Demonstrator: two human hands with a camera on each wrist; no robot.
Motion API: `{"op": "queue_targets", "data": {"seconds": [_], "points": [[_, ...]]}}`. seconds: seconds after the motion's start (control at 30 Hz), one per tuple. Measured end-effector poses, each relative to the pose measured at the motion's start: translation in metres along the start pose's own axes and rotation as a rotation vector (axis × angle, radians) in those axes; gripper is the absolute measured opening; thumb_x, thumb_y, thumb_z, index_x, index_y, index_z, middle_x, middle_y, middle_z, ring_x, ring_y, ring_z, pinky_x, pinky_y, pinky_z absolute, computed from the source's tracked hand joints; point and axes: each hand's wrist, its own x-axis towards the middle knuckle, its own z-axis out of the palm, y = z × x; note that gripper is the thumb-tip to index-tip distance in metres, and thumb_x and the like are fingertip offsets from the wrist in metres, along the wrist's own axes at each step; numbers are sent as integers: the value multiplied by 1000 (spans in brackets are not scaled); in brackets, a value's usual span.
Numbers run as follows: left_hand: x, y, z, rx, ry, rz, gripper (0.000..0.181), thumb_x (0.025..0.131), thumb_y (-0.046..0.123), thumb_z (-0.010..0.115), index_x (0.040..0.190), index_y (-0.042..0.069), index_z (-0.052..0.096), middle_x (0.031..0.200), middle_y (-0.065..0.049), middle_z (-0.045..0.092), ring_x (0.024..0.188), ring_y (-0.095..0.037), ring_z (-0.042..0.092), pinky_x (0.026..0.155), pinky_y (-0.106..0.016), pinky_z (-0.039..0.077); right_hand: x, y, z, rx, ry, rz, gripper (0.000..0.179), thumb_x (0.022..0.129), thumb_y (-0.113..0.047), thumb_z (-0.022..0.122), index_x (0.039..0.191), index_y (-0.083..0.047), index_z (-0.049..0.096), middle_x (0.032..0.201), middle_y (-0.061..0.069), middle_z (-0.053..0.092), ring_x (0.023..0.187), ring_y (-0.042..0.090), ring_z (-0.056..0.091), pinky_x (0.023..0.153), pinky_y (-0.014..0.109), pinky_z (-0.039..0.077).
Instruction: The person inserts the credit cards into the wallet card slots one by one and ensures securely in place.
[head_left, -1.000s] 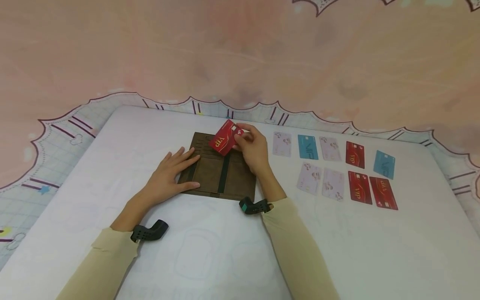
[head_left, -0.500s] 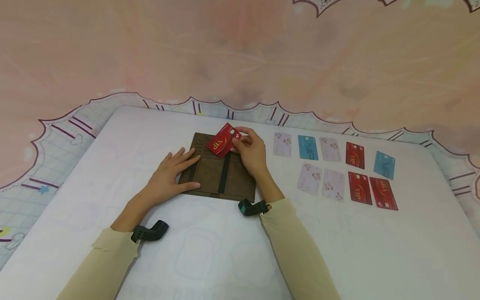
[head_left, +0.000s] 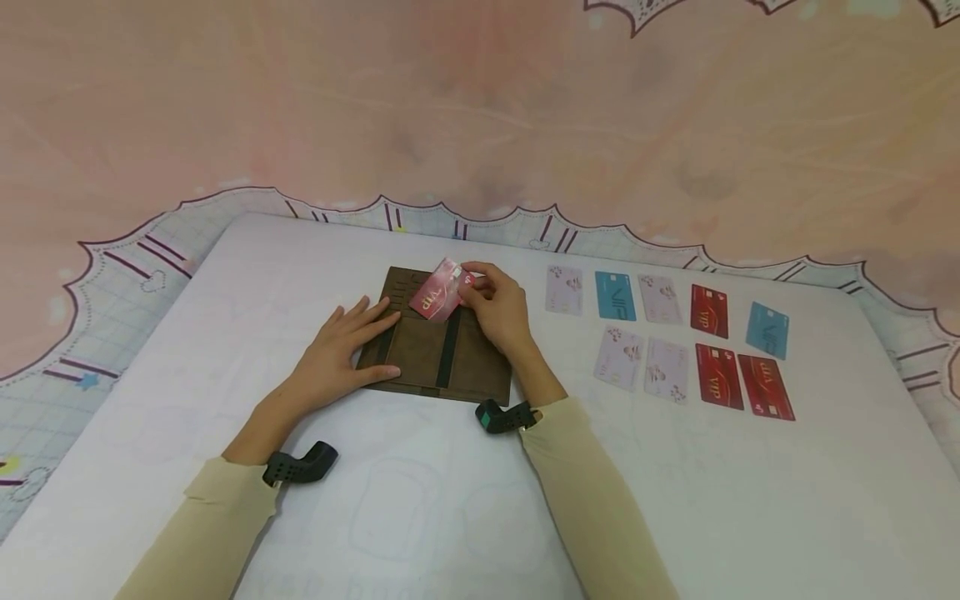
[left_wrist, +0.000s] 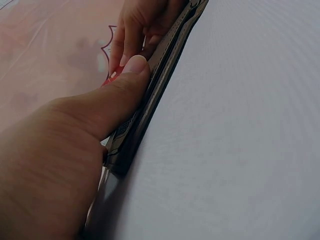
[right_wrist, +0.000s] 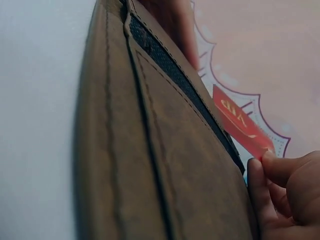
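The right hand (head_left: 501,304) pinches the red card (head_left: 438,292) by its two o'clock end, over the twelve o'clock side of the brown wallet (head_left: 412,346), while the left hand (head_left: 339,350) spreads its fingers at the wallet's nine o'clock edge. I'd judge the card light, stiff and slick, best held by an end, and the wallet softer. It's lettered "VIP" in gold, like the red card (head_left: 721,376) near three o'clock.

"VIP" can be read on the held red card (head_left: 438,293), three other red cards (head_left: 721,377) and two blue cards (head_left: 616,296).
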Motion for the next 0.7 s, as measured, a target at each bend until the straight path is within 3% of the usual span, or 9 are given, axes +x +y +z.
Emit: {"op": "queue_targets", "data": {"seconds": [0.13, 0.47, 0.7], "points": [[1, 1, -1, 3, -7, -4, 77, 82, 37, 75, 144, 6, 43, 153, -15, 30, 143, -36, 14, 115, -52, 2, 2, -1, 0, -82, -11, -2, 29, 90, -11, 67, 119, -12, 66, 89, 7, 67, 77, 15, 64, 68, 24, 49], [1, 2, -2, 8, -19, -10, 79, 81, 36, 76, 144, 4, 42, 153, -16, 28, 143, -36, 13, 114, -53, 3, 9, -6, 3, -65, -95, 76, 28, 92, -8, 65, 120, -8, 67, 92, 12, 68, 78, 16, 67, 70, 23, 55], [0, 1, -2, 25, -28, 9, 91, 72, 41, 82, 145, 4, 41, 154, -16, 27, 143, -37, 13, 114, -53, 3, 11, -10, 6, -234, -142, 47, 29, 92, -14, 64, 121, -15, 68, 91, 6, 66, 82, 17, 59, 70, 27, 45]]}}
